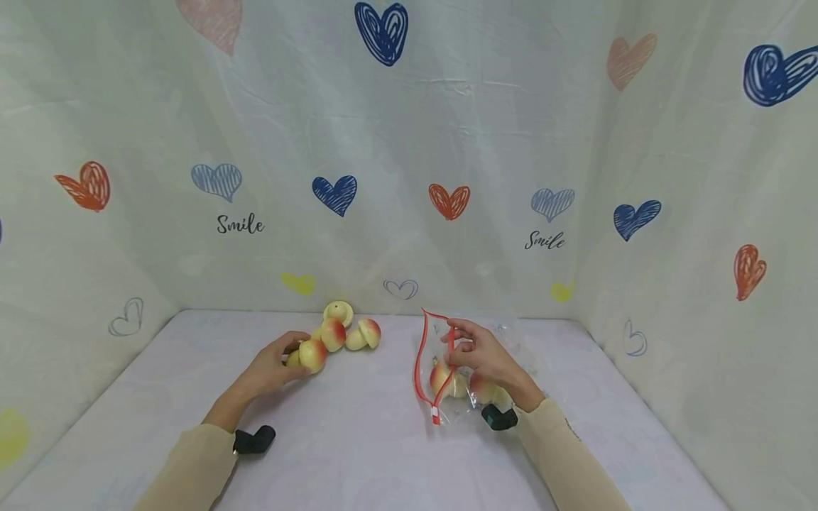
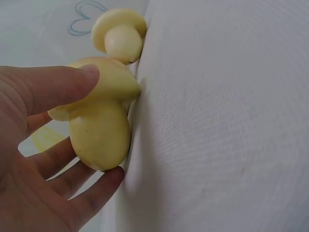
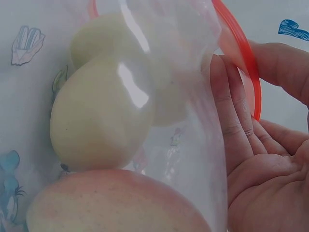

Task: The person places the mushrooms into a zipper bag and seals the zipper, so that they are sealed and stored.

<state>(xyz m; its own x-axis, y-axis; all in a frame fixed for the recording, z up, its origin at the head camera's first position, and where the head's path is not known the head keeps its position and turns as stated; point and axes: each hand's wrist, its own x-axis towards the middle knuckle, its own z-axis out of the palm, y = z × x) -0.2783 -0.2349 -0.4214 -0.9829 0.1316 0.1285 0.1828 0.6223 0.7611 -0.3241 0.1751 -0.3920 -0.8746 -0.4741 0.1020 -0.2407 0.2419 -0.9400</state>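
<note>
My left hand point(image 1: 263, 370) holds a yellow model mushroom point(image 1: 313, 355) with a reddish cap, low at the table. In the left wrist view the thumb lies on its cap and the fingers curl behind and below the stem point(image 2: 100, 137). My right hand point(image 1: 486, 355) pinches the red-edged mouth of a clear zip bag point(image 1: 417, 365), which stands partly open toward the left. Through the plastic show a mushroom point(image 1: 441, 377) and another point(image 1: 482, 389), partly behind the hand. The right wrist view shows the red strip point(image 3: 251, 72) between thumb and fingers.
Just beyond the left hand lie more mushrooms: one touching or close to the held one point(image 1: 333, 333), one at the back point(image 1: 338, 312), one to the right point(image 1: 368, 333). White cloth covers the table point(image 1: 358, 440); a heart-printed curtain point(image 1: 396, 241) rises behind it.
</note>
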